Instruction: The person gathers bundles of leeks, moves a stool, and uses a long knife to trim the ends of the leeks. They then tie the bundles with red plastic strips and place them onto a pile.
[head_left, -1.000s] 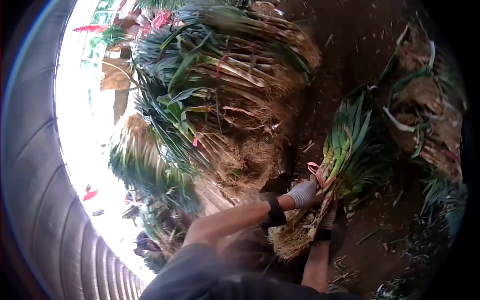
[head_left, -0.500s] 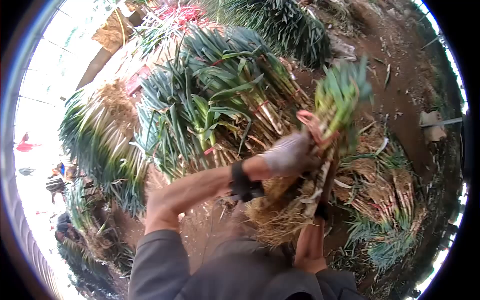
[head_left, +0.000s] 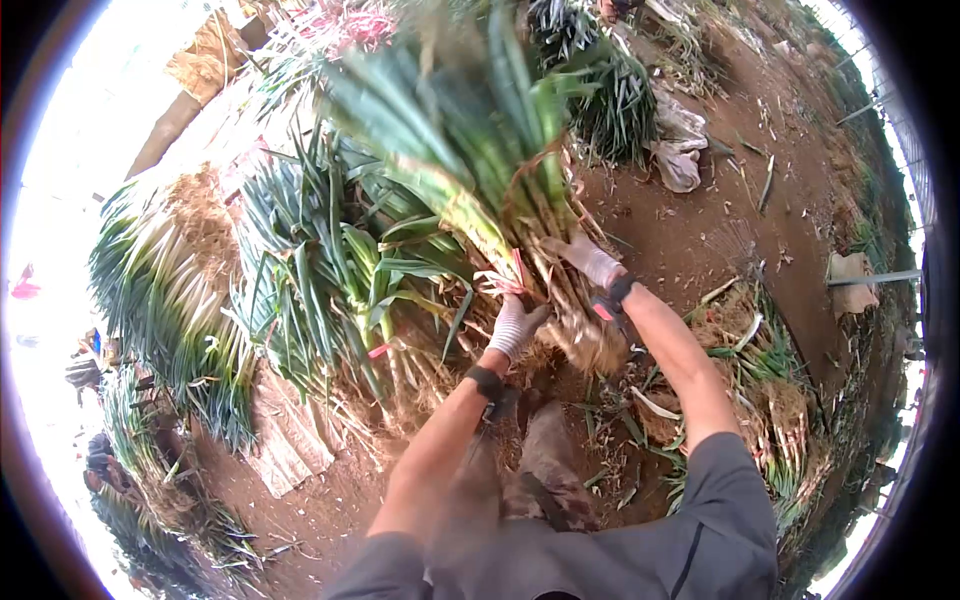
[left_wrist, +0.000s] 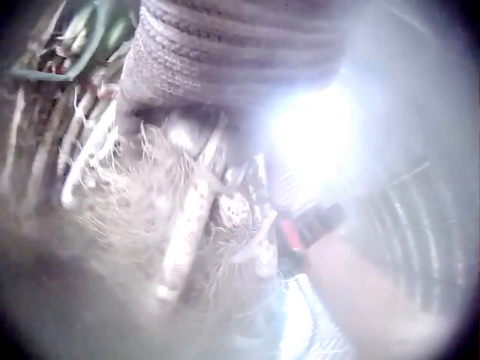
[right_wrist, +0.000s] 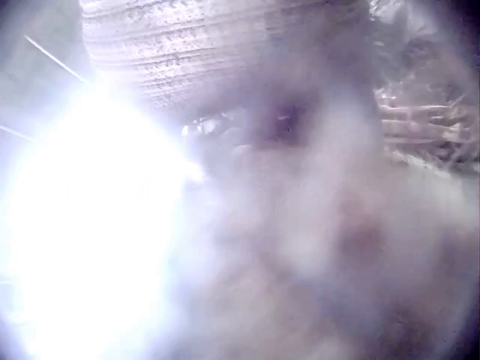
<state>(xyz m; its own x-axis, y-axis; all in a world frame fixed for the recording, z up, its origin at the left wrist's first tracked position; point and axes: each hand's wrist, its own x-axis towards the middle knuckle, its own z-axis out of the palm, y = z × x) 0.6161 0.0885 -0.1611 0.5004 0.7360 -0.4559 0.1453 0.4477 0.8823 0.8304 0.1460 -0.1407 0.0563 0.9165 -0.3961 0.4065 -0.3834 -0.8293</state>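
Note:
A large bundle of leeks (head_left: 520, 190) is held up in front of me, leaves away from my body and roots (head_left: 590, 345) toward it. A pink tie (head_left: 505, 278) goes round its stems. My gloved left hand (head_left: 515, 325) grips the stems from the left, just below the tie. On the other side my gloved right hand (head_left: 585, 258) holds the stems slightly higher. In the left wrist view, pale roots (left_wrist: 150, 187) hang below the ribbed glove (left_wrist: 225, 52). Glare and blur hide most of the right wrist view.
Tied leeks (head_left: 330, 260) are heaped at the left, partly behind the held bundle. Farther left lies a long row of leeks (head_left: 180, 300). More bundles (head_left: 780, 420) lie on the dirt floor (head_left: 720, 220) at the right, and a pale sack (head_left: 680, 140) lies toward the back.
The bundle has been lifted from the floor at the right and swung left and forward, beside the heap. Both hands moved with it, and the head view has turned.

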